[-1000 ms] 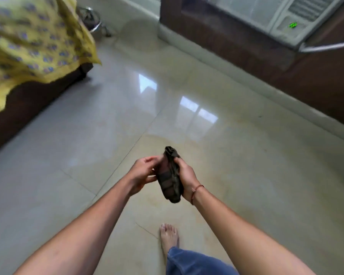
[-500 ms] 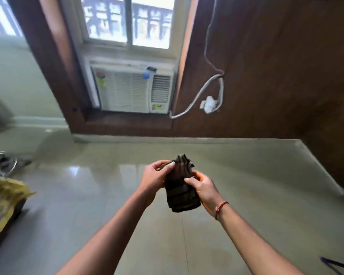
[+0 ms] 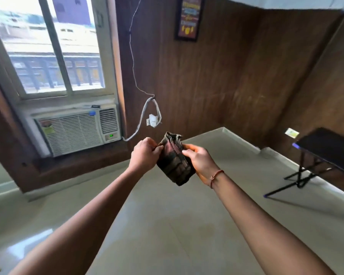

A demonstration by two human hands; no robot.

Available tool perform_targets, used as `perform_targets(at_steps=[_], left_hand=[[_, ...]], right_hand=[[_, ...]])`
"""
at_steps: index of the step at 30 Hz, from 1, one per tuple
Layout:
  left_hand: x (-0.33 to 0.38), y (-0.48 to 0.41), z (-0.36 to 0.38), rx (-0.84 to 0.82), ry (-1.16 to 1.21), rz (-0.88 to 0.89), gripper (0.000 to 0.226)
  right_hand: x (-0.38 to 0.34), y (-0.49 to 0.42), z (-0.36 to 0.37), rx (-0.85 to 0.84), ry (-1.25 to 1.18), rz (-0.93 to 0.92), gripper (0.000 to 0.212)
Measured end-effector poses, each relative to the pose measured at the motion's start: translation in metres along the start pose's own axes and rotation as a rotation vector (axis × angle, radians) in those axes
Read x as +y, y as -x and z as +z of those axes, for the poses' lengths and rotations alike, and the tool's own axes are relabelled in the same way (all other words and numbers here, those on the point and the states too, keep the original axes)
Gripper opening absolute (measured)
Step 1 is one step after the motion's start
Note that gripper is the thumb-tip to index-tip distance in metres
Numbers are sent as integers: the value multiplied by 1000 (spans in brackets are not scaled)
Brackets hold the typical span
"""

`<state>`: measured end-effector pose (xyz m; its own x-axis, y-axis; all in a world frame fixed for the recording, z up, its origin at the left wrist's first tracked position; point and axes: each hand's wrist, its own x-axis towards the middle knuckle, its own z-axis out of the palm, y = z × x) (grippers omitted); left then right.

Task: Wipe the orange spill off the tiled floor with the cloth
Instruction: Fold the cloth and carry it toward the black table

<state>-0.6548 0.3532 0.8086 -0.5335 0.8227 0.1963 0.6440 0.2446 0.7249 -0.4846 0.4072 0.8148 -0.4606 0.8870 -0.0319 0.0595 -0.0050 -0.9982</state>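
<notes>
Both my arms reach forward at chest height. A dark, folded cloth (image 3: 175,161) with faint stripes hangs between my hands. My left hand (image 3: 145,154) pinches its upper left edge with curled fingers. My right hand (image 3: 199,160) grips its right side, thumb across the front; a thin red band sits on that wrist. Below the hands the pale tiled floor (image 3: 157,235) shows a faint brownish-orange patch (image 3: 195,227) between my forearms.
A window air conditioner (image 3: 77,132) sits low in the wood-panelled wall at the left, a cable and plug (image 3: 152,121) hanging beside it. A black folding table (image 3: 326,149) stands at the right wall.
The view has swung up and to the right, from the floor and my foot to the wall, window and table. Both hands keep hold of the cloth.
</notes>
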Motion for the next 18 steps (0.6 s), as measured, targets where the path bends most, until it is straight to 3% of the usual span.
perform_targets(at_steps=[3, 6, 8, 15, 18], left_hand=[[34, 39, -12, -71, 88, -36, 54], [71, 81, -18, -437, 596, -305, 68], [88, 102, -14, -564, 805, -370, 62], [123, 180, 22, -445, 968, -356, 39], [142, 217, 37, -399, 1142, -423, 31]], right_hand=[[-17, 39, -7, 90, 55, -95, 21], [-28, 77, -18, 110, 149, -182, 23], [-32, 101, -27, 73, 177, -198, 21], [-25, 179, -87, 63, 104, -128, 14], [-21, 211, -117, 73, 77, -136, 20]])
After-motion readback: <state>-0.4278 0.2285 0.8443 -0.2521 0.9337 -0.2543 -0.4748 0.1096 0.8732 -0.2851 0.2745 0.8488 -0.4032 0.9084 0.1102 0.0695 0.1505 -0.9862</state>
